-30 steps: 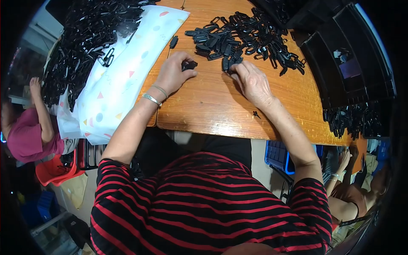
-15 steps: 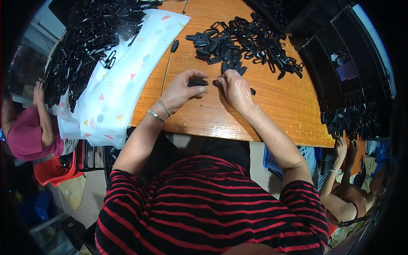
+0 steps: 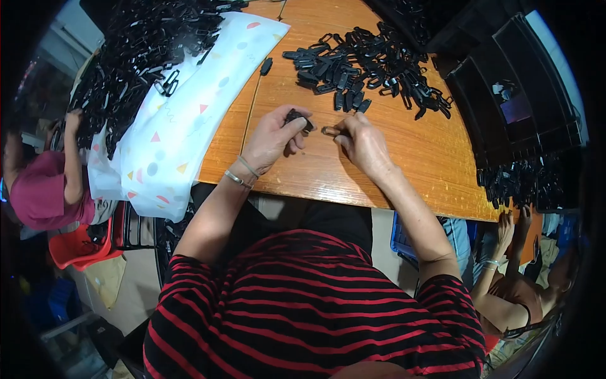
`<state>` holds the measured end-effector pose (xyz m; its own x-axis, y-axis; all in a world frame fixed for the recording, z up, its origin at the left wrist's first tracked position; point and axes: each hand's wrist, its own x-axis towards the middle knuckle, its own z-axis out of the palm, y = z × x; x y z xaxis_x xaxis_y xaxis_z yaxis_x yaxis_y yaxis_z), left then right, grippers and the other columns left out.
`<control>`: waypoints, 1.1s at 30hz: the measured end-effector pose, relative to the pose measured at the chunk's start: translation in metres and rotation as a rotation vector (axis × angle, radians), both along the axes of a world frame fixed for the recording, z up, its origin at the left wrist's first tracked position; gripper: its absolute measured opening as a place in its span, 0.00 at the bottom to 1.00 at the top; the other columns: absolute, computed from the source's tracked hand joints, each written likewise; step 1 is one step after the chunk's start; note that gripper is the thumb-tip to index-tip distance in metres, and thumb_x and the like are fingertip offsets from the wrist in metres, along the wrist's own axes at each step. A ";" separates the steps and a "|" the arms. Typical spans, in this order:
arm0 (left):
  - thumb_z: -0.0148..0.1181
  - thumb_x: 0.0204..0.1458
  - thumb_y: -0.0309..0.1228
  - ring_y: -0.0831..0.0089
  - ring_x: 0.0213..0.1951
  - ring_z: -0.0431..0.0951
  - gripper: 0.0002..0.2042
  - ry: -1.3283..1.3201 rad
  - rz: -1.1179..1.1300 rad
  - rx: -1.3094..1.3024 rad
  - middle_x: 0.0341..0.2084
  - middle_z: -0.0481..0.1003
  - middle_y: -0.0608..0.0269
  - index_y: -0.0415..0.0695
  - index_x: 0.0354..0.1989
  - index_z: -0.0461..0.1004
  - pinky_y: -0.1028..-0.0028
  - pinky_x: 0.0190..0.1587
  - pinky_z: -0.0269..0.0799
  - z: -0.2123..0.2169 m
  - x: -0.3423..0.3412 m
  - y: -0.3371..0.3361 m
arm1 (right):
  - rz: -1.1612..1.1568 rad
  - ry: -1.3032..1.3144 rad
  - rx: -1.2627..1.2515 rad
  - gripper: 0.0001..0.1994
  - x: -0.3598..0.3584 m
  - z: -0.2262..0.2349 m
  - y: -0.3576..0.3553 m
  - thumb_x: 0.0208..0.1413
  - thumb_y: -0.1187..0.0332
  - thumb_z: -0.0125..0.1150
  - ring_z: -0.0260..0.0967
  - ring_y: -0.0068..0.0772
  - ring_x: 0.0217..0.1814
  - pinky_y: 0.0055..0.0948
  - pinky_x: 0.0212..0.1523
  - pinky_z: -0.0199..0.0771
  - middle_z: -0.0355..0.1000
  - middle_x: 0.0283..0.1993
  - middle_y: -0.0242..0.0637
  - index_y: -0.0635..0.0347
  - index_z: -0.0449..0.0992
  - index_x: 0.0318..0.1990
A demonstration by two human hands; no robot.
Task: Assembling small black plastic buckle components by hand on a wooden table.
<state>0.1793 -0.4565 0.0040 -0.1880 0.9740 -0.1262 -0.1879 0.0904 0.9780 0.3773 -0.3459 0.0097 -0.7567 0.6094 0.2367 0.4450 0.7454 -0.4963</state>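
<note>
My left hand is closed around small black plastic pieces, its thumb pressed over them; how many it holds is hidden. Just to its right, my right hand pinches one small black loop-shaped piece between thumb and fingertips, with wood colour showing through its middle. A narrow gap separates this loop from the pieces in my left hand. Both hands hover over the near part of the wooden table. Beyond them lies a loose pile of black oval and loop-shaped plastic pieces, several of them close to my right fingers.
A large heap of black loops lies at the left beside a white patterned sheet. One black piece rests alone near the sheet. Black bins stand at the right. Co-workers' arms appear at both sides, near more pieces.
My left hand has turned, its fingers curling tighter around the pieces. My right hand has drawn slightly right and nearer to me, and the loop in its pinch now shows more clearly.
</note>
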 end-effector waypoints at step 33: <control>0.53 0.60 0.27 0.84 0.31 0.72 0.10 0.182 0.207 0.273 0.31 0.74 0.67 0.35 0.47 0.72 0.82 0.35 0.70 0.012 0.039 -0.025 | -0.073 0.460 0.015 0.15 -0.033 0.005 -0.070 0.45 0.74 0.69 0.71 0.34 0.28 0.28 0.26 0.70 0.68 0.32 0.41 0.63 0.73 0.42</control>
